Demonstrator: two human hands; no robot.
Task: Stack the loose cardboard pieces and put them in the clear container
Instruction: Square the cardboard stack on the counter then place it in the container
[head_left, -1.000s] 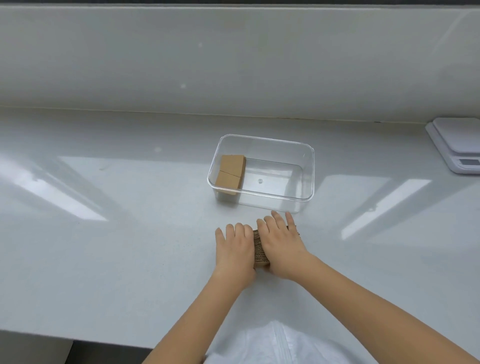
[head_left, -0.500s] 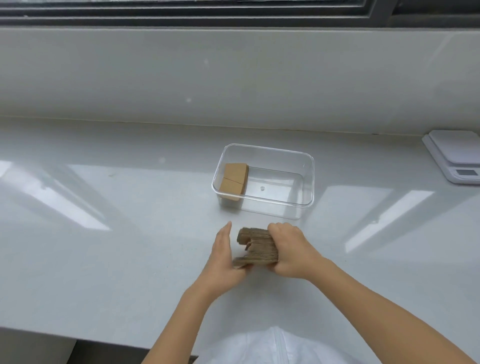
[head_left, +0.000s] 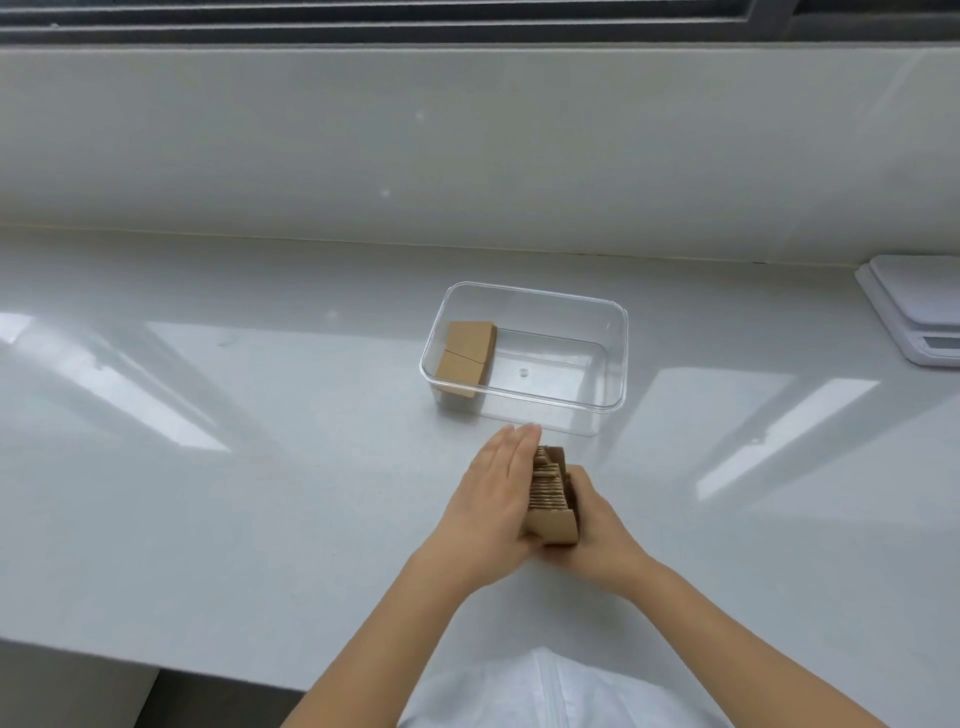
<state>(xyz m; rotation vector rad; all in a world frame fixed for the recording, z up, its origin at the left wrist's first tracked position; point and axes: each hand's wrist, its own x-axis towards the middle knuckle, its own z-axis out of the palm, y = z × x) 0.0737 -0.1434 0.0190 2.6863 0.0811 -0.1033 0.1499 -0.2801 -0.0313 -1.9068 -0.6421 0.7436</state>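
— Since half a second ago, the left hand (head_left: 491, 488) has swung from the near end of the cardboard pieces (head_left: 551, 493) to lie flat along their left side, fingers straight and pointing toward twelve o'clock.

— And the right hand (head_left: 597, 514)?

— Curled around the right side of the same bundle, at about three o'clock from it. So the pieces are pressed between the two hands, edges up, uneven along the top, with one flat brown face turned toward the person at six o'clock.

— Are they on the tabletop (head_left: 234, 467) or lifted?

— Cannot tell; the hands hide the underside.

— Where is the container (head_left: 615, 364)?

— Just beyond the bundle, at twelve o'clock from it, close but not touching. It stands open on the tabletop. Inside, against its left wall at nine o'clock, sit two cardboard blocks (head_left: 466, 353), one behind the other and touching; the rest of its floor shows clear plastic.

— Anything else around?

— A white kitchen scale (head_left: 914, 312) at the far right edge, roughly two o'clock from the hands and well apart from the container. A pale wall ledge runs along the back with a dark window frame (head_left: 467, 21) above it. A white garment (head_left: 561, 691) shows at the bottom.
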